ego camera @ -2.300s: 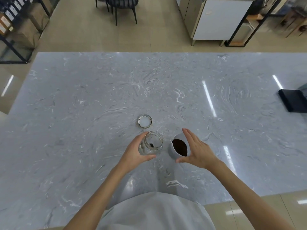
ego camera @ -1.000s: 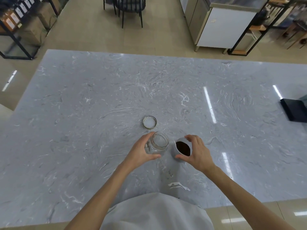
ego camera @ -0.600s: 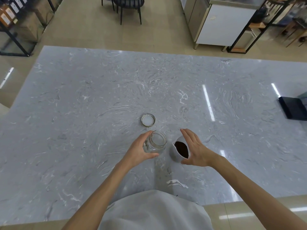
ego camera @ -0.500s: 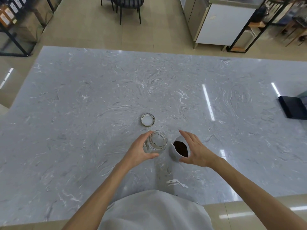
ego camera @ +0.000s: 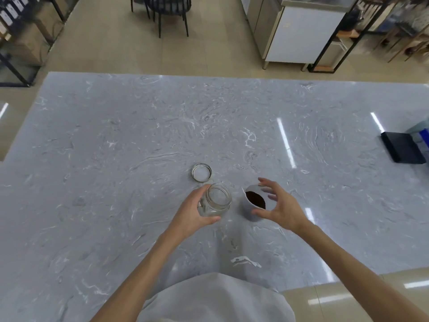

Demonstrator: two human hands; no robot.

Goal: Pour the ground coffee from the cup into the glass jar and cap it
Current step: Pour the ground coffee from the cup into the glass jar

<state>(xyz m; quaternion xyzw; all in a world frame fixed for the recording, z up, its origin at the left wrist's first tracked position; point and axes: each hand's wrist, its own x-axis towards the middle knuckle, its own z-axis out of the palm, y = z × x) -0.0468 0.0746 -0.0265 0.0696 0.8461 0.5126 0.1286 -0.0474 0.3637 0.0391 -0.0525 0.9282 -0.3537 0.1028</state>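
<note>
Centrally on the grey marbled stone table [ego camera: 116,159], the left hand [ego camera: 190,217] wraps the clear glass jar [ego camera: 214,203], which stands upright and uncapped. Just beside it to the right, the white cup of dark ground coffee [ego camera: 253,205] sits with the right hand [ego camera: 282,205] spread loosely around it, fingers blurred; contact cannot be told. The round metal lid [ego camera: 201,172] lies just behind the jar.

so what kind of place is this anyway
Probably a café or coffee workshop rather than a home: a large marble-look counter, a steel and white cabinet on a tiled floor, black metal shelving with boxes, and a cup of ground coffee.
</note>
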